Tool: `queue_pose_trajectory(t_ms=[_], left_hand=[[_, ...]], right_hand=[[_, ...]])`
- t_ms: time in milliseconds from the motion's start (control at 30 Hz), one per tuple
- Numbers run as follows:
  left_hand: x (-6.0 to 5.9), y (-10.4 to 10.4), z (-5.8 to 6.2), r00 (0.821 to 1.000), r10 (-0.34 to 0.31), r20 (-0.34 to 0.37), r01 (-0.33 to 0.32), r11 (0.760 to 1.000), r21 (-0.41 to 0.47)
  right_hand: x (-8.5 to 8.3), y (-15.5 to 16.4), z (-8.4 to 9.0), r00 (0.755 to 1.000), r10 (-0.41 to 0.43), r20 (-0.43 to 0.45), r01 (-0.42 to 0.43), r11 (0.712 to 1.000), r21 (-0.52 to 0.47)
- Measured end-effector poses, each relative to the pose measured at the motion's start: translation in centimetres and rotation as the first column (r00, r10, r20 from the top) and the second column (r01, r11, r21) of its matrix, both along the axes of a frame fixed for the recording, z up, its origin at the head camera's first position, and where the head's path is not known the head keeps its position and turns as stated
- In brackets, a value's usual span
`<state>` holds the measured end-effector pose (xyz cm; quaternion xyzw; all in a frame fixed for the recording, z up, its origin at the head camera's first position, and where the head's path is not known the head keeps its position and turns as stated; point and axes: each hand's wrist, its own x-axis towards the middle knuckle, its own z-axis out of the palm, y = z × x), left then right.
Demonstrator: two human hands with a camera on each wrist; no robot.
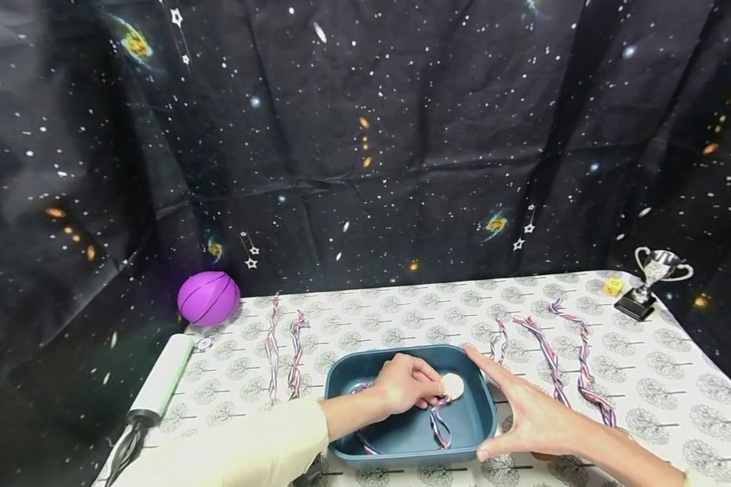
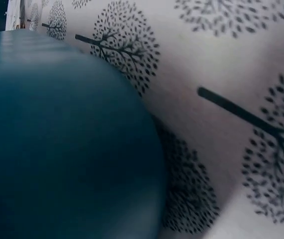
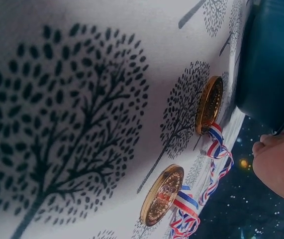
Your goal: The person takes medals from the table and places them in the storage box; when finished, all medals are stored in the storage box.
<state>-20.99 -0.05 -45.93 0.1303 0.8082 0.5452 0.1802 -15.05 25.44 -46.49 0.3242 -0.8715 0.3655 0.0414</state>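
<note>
A teal tray [image 1: 481,419] is seen at the near edge of the table [image 1: 646,379], roughly midway along it. Inside the tray a pale round medal [image 1: 452,386] is pinched by the curled fingers of the left hand [image 1: 407,387]; its red, white and blue ribbon [image 1: 440,426] is trailed across the tray floor toward the near wall. The right hand [image 1: 533,416] is held with fingers straight and spread against the right outer wall of the tray, the forefinger reaching its far right corner; nothing is gripped. Two gold medals [image 3: 209,104] [image 3: 162,195] with striped ribbons are recorded lying on the table just beside the tray in the right wrist view. Further ribbons [image 1: 563,358] are laid out right of the tray and others [image 1: 283,352] left of it. A purple ball [image 1: 208,298] is noted at the far left corner, a silver trophy cup [image 1: 652,284] and a small yellow cube [image 1: 613,286] at the far right corner, a white roller [image 1: 161,379] along the left edge. No legible writing can be made out.
</note>
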Motion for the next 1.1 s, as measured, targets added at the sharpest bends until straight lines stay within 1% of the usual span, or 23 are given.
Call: queue_pose_trajectory(t_ms=[233,300,400,500,567,733,867,1000,1100], left_hand=[[0.7,1.0,-0.1,0.997,0.08,0.012,-0.08,0.997,0.007],[0.9,1.2,-0.2,0.994,0.106,0.005,-0.106,0.994,0.007],[1.1,1.5,-0.5,0.99,0.137,-0.026,-0.137,0.991,-0.009],[1.3,1.8,-0.8,0.988,0.146,-0.052,-0.147,0.989,-0.017],[1.3,1.9,-1.0,0.989,0.139,-0.056,-0.14,0.99,-0.018],[1.1,1.4,-0.9,0.992,0.101,-0.08,-0.103,0.995,-0.018],[1.1,0.3,-0.7,0.993,0.05,-0.105,-0.053,0.998,-0.025],[1.4,-1.4,0.1,0.992,-0.033,-0.126,0.034,0.999,0.002],[1.6,-2.9,1.1,0.984,-0.112,-0.138,0.119,0.992,0.039]], right_hand=[[0.2,0.0,-0.1,1.0,0.001,0.014,-0.001,1.0,-0.001],[0.3,0.0,0.0,1.0,0.0,0.017,0.0,1.0,-0.002],[0.3,0.0,0.0,1.0,0.0,0.006,0.0,1.0,0.005],[0.2,0.0,0.0,1.0,0.001,0.0,-0.001,1.0,0.009],[0.1,0.0,0.0,1.0,-0.003,0.002,0.003,1.0,0.014],[0.1,-0.1,0.0,1.0,-0.009,0.01,0.009,1.0,0.02],[0.1,-0.2,0.0,1.0,-0.006,0.023,0.006,1.0,0.016],[0.2,-0.2,0.0,0.999,-0.001,0.033,0.001,1.0,0.005],[0.2,-0.1,0.1,1.0,0.008,0.03,-0.008,1.0,-0.005]])
